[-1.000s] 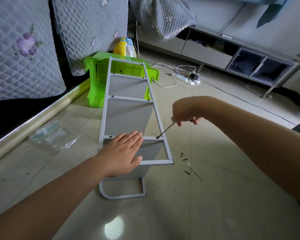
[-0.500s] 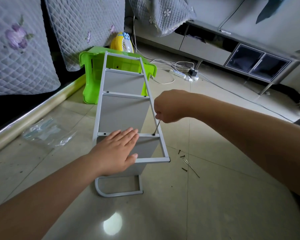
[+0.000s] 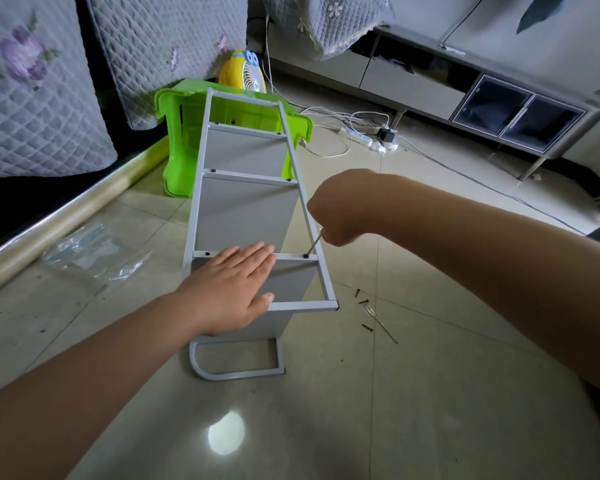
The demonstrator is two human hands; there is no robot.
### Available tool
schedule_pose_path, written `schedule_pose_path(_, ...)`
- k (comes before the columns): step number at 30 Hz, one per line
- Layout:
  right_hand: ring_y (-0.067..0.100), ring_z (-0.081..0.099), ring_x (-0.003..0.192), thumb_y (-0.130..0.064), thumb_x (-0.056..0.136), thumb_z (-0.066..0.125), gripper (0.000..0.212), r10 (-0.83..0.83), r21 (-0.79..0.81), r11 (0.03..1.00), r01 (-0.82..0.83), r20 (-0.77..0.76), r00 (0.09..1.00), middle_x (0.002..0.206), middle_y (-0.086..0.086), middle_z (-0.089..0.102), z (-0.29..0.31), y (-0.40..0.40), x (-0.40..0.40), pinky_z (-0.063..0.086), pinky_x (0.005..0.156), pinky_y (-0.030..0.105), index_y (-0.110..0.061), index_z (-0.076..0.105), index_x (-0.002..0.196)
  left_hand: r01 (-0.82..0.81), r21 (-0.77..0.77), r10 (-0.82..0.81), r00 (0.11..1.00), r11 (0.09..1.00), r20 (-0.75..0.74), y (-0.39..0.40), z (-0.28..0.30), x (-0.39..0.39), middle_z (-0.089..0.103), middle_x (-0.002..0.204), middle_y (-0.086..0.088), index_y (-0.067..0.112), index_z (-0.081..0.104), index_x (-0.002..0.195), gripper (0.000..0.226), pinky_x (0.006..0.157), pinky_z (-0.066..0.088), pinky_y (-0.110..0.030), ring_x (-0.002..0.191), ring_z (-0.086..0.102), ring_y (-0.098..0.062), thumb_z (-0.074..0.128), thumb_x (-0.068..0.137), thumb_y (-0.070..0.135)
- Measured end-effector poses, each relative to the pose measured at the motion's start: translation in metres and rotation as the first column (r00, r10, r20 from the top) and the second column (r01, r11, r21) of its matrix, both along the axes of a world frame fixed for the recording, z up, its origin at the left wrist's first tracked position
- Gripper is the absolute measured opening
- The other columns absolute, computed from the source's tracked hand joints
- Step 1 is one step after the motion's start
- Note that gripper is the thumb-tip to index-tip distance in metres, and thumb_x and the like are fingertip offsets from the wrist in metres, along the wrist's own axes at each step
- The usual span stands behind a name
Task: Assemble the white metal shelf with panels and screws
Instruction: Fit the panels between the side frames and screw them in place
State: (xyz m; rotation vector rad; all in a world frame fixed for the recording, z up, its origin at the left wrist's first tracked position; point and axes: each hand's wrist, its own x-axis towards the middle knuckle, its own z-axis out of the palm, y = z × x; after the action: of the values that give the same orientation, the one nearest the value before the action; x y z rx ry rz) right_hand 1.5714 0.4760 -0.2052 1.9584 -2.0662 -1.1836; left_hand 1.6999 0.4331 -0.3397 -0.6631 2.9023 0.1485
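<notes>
The white metal shelf (image 3: 246, 209) lies on its side on the tiled floor, its ladder-like side frame facing up with grey panels below. My left hand (image 3: 229, 289) lies flat, fingers straight, on the nearest cross bar and panel. My right hand (image 3: 340, 209) grips a thin metal hex key (image 3: 314, 244), its tip set in a screw (image 3: 306, 256) at the right end of that cross bar. Several dark loose screws (image 3: 362, 301) and a second thin metal tool (image 3: 381, 323) lie on the floor to the right of the frame.
A green plastic stool (image 3: 184, 157) lies under the shelf's far end, a yellow fan (image 3: 245, 76) behind it. A clear plastic bag (image 3: 90, 252) lies at left beside the bed edge (image 3: 56, 220). A power strip with cables (image 3: 371, 138) and a TV cabinet (image 3: 465, 95) stand behind.
My right hand has moved left and closer over the frame's right rail, bringing the hex key more upright on the screw. My left hand has stayed flat on the cross bar.
</notes>
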Motion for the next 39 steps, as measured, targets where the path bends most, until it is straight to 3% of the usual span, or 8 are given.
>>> schedule_pose_path(6,0.020,0.037,0.056,-0.009,0.092,0.046,0.020,0.070,-0.088,0.994,-0.067,0.024,0.997,0.063,0.002,0.031,0.000,-0.006,0.003,0.027,0.048,0.021,-0.005,0.041,0.073,0.000,-0.008,0.000,1.000,1.000,0.002,0.001,0.001,-0.001,-0.023,0.153,0.000,0.013,-0.017,0.146,0.105,0.112,-0.012,-0.026,0.141,-0.020,-0.010,-0.028,0.049,0.051)
schedule_pose_path(11,0.026,0.049,0.082,-0.014,0.095,0.042,0.024,-0.017,-0.081,0.996,0.027,0.123,0.992,0.087,0.008,0.056,-0.003,-0.009,0.001,0.041,0.065,0.025,-0.001,0.059,0.105,0.004,-0.021,-0.004,1.000,1.000,0.004,0.001,-0.001,0.000,-0.023,0.154,0.000,0.013,-0.017,0.146,0.105,0.112,-0.012,-0.026,0.141,-0.020,-0.011,-0.028,0.049,0.051)
schedule_pose_path(16,0.010,0.049,0.035,-0.003,0.094,0.034,0.027,-0.268,-0.002,0.961,0.277,0.245,0.932,0.054,0.000,0.046,-0.002,-0.020,-0.005,0.028,0.025,0.010,-0.004,0.052,0.075,-0.002,-0.018,0.002,1.000,1.000,0.010,0.001,-0.001,-0.001,-0.023,0.153,0.000,0.013,-0.017,0.146,0.106,0.112,-0.012,-0.026,0.141,-0.020,-0.010,-0.028,0.048,0.052)
schedule_pose_path(21,0.009,0.039,0.042,-0.005,0.096,0.031,0.034,-0.363,-0.011,0.925,0.381,0.277,0.890,0.042,-0.001,0.046,0.000,-0.010,-0.008,0.028,0.027,0.010,-0.004,0.043,0.064,0.001,-0.017,0.000,1.000,1.000,0.021,0.000,0.001,-0.002,-0.023,0.154,0.000,0.013,-0.016,0.146,0.106,0.112,-0.012,-0.025,0.141,-0.019,-0.009,-0.027,0.049,0.053)
schedule_pose_path(24,0.015,0.053,0.066,-0.013,0.096,0.040,0.020,-0.226,-0.115,0.962,0.247,0.169,0.959,0.064,0.001,0.044,-0.008,-0.003,-0.002,0.044,0.060,0.021,-0.006,0.050,0.079,-0.003,-0.030,0.003,1.000,1.000,0.023,0.001,0.001,-0.001,-0.021,0.154,-0.001,0.013,-0.015,0.147,0.099,0.113,-0.010,-0.026,0.142,-0.017,-0.009,-0.024,0.057,0.055)
schedule_pose_path(31,0.026,0.052,0.094,-0.017,0.093,0.038,0.030,0.028,-0.141,0.990,-0.018,0.063,0.998,0.106,0.008,0.057,-0.006,0.007,0.006,0.036,0.068,0.029,-0.005,0.054,0.116,-0.015,-0.042,0.017,0.999,0.999,0.050,0.003,0.004,0.000,-0.019,0.155,-0.001,0.013,-0.014,0.147,0.078,0.114,-0.009,-0.026,0.142,-0.016,-0.010,-0.007,0.078,0.048)
schedule_pose_path(35,0.026,0.047,0.079,-0.006,0.089,0.044,0.024,0.171,-0.052,0.984,-0.171,-0.001,0.985,0.073,0.007,0.047,-0.001,0.004,0.003,0.034,0.055,0.027,0.000,0.057,0.108,-0.016,-0.048,0.019,0.998,0.999,0.061,0.003,0.002,0.000,-0.019,0.155,-0.001,0.012,-0.014,0.147,0.079,0.114,-0.009,-0.026,0.142,-0.016,-0.010,-0.011,0.080,0.053)
schedule_pose_path(39,0.031,0.055,0.092,-0.016,0.096,0.042,0.026,0.230,-0.061,0.971,-0.229,0.000,0.973,0.106,0.015,0.060,0.000,0.005,-0.001,0.035,0.067,0.028,-0.004,0.058,0.113,-0.016,-0.041,0.019,0.998,0.999,0.067,0.006,0.003,-0.001,-0.019,0.155,-0.001,0.012,-0.013,0.147,0.081,0.113,-0.009,-0.026,0.142,-0.016,-0.010,-0.011,0.076,0.052)
